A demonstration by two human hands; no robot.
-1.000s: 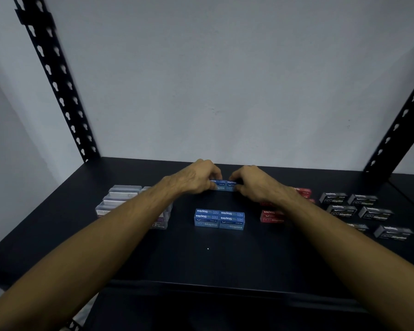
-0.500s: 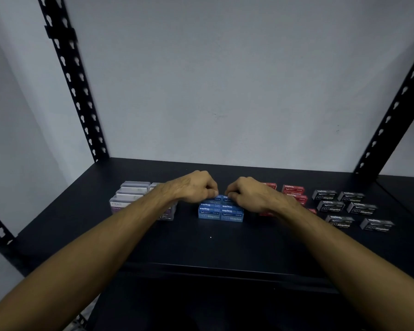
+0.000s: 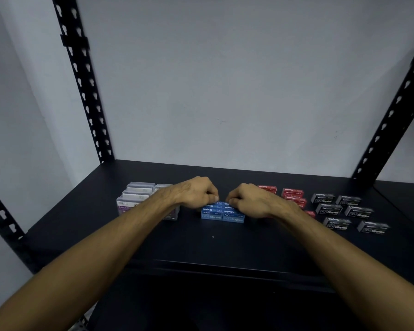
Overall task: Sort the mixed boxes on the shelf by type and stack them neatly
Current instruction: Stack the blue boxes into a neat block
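Black shelf (image 3: 225,247): grey boxes (image 3: 139,198) left of blue stack (image 3: 221,215), red boxes (image 3: 293,195) right.

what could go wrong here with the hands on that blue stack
1. Both the left hand and right hand pinch the top of the blue staple boxes; a careless release might nudge the small stack out of line.
2. The right forearm passes close over the red staple boxes; pulling back could drag or scatter them.
3. The left forearm likewise crosses the clear paper clip boxes, which may get knocked askew.
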